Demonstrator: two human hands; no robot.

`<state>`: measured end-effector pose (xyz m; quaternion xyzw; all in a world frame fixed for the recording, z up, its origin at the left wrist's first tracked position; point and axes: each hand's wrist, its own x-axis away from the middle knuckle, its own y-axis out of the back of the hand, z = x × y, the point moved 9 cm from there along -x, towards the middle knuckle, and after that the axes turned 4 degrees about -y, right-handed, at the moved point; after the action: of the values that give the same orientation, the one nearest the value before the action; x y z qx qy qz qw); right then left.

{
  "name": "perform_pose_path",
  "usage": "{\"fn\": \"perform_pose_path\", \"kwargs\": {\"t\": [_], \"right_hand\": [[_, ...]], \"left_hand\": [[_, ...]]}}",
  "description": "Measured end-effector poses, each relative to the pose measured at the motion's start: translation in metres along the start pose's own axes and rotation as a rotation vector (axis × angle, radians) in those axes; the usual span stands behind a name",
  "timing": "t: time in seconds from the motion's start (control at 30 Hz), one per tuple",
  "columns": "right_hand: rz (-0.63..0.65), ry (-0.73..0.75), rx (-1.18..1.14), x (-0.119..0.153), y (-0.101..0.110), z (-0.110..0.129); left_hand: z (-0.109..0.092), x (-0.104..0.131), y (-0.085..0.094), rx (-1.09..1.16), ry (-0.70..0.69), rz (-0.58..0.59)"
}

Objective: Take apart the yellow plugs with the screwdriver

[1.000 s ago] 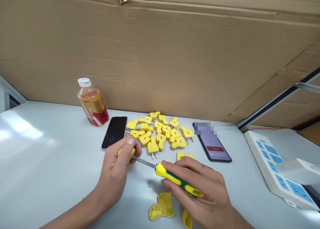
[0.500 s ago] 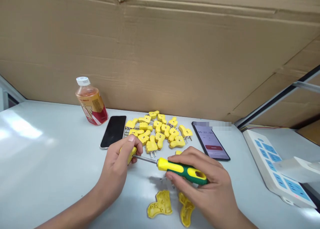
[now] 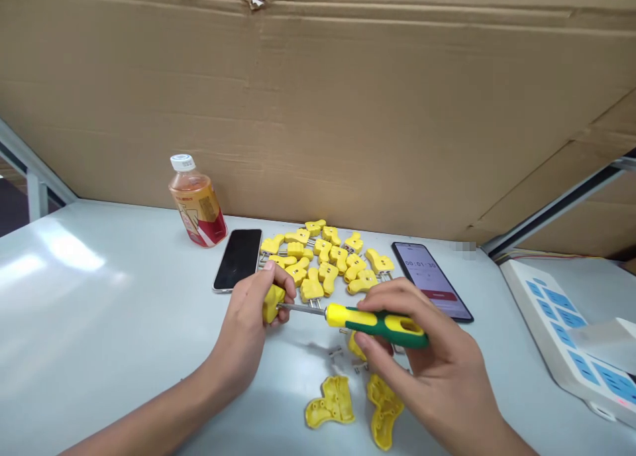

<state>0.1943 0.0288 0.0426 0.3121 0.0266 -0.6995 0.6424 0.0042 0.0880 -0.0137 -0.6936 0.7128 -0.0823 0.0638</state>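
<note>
My left hand (image 3: 253, 317) is closed round a yellow plug (image 3: 273, 303) left of centre. Between its thumb and fingers, the plug faces right. My right hand (image 3: 427, 350) grips the handle of a yellow and green screwdriver (image 3: 377, 325). The metal shaft points left and its tip meets the plug's side. Below the screwdriver lie two open yellow shell halves, one (image 3: 330, 403) to the left and the other (image 3: 385, 413) beside my right hand. Small metal parts (image 3: 336, 353) lie above them. Another yellow piece is partly hidden behind my right fingers.
Several yellow plugs (image 3: 328, 255) lie in a cluster behind my hands. Left of them are a dark phone (image 3: 239, 258) and a bottle (image 3: 199, 207). A phone showing a timer (image 3: 430, 277) and a white power strip (image 3: 556, 330) are at right. Cardboard (image 3: 322, 111) stands behind.
The whole view has shifted, so most things appear farther right. My left hand's plug shows more of its face. The screwdriver is still against it, and both hands keep their holds.
</note>
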Motion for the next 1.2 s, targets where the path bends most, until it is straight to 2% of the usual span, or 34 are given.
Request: {"fn": "perform_pose_path", "kwargs": {"t": [0.1,0.13,0.2,0.3,0.37,0.43,0.57,0.63,0.73,0.87,1.0,1.1,1.2], "right_hand": [[0.063,-0.211,-0.039,0.001,-0.006,-0.024],[0.079,-0.241,-0.004,0.002,-0.007,-0.028],[0.053,-0.153,0.097,-0.001,-0.003,-0.021],[-0.005,0.164,0.171,-0.001,0.001,0.014],[0.002,0.264,0.162,0.001,0.0,0.026],[-0.009,0.236,0.152,0.003,0.001,0.023],[-0.024,0.07,0.205,0.003,0.003,-0.001],[-0.032,0.098,0.233,0.003,0.003,0.0],[-0.044,0.197,0.185,0.001,0.003,0.014],[-0.064,0.141,0.086,-0.002,0.007,0.015],[-0.023,0.022,0.216,-0.001,0.008,-0.003],[-0.073,0.078,0.249,-0.001,0.015,0.001],[-0.067,0.123,0.155,-0.003,0.017,0.009]], "left_hand": [[0.0,0.0,-0.001,0.026,-0.005,-0.003],[-0.001,0.0,-0.001,0.026,-0.006,-0.002],[-0.001,0.0,-0.002,0.033,-0.001,-0.001],[0.002,0.001,-0.003,0.085,0.028,-0.001],[0.004,0.002,-0.004,0.135,0.053,-0.003],[0.005,0.003,-0.005,0.171,0.067,-0.001],[0.004,0.003,-0.006,0.2,0.062,0.004],[0.003,0.003,-0.006,0.214,0.065,0.007],[0.004,0.003,-0.006,0.251,0.09,0.012],[0.009,0.007,-0.009,0.309,0.146,0.028],[0.014,0.009,-0.011,0.357,0.188,0.035],[0.016,0.009,-0.014,0.406,0.228,0.048],[0.017,0.009,-0.016,0.452,0.268,0.05]]}}
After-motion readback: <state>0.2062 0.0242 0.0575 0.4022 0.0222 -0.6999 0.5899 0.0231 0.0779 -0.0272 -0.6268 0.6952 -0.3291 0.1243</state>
